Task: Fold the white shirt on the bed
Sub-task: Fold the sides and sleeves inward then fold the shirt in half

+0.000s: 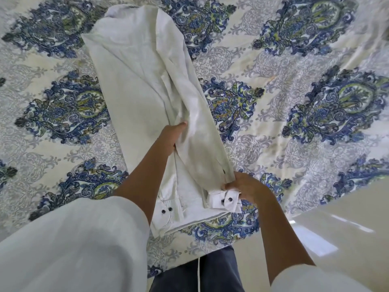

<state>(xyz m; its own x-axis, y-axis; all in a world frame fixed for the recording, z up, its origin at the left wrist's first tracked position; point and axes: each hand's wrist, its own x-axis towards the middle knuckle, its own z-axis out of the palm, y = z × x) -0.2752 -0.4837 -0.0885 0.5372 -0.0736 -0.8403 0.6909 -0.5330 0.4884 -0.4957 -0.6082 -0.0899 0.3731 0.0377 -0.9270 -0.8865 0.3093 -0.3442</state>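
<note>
Where the shirt lay: white button-cuffed cloth shirt (134,85) stretched out as a long narrow strip on the bed, folded lengthwise, its near end at the bed's edge by the person.
Sleeve: one long white sleeve (197,114) ran down the strip's right side, ending in a doubled-over cuff (223,204) with a dark button.
Left hand (170,138): gripped the sleeve's fold partway along the strip, thumb on top, fingers tucked under the cloth and hidden.
Right hand (246,186): fingers pinched narrow on the cuff end, at the near right corner.
Other cuff (166,213): flat at the near left corner, two dark buttons showing.
Bed: cream bedspread (294,66) printed with blue-green paisley medallions, beneath the shirt.
Person: loose white sleeves, dark drawstring trousers (219,270) against the bed's edge.
Floor: glossy pale tiles (347,232) on the right.
</note>
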